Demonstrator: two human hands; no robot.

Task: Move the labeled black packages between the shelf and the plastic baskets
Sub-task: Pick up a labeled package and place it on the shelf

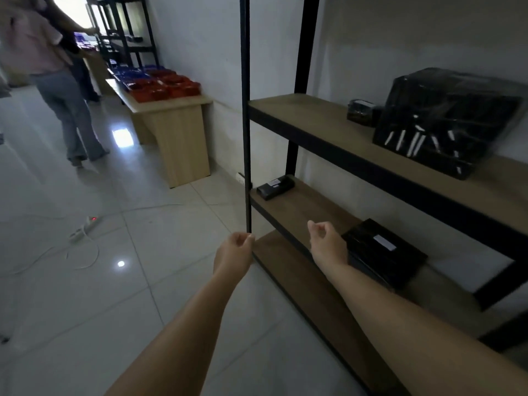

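Pale glossy floor tiles (85,295) fill a dim room with white walls. At right stands a black metal shelf with wooden boards (314,124). Its upper visible board carries a large black plastic-wrapped package (445,121) with a smaller dark wrapped item (361,112) just behind it to the left. On the board below lie a small black package with a white label (275,187) near the left end, and a larger flat black package with a white label (383,252) farther right. Two bare forearms reach forward. The left hand (235,248) has its fingers loosely curled, empty, just beside the shelf's front post. The right hand (325,238) is also loosely curled and empty, hovering near the larger labeled package without touching it. Far left, a light wooden table (177,132) holds red and blue plastic baskets (160,81); a person in pale trousers (65,104) stands nearby. A white power strip (84,227) with cable lies on the floor.
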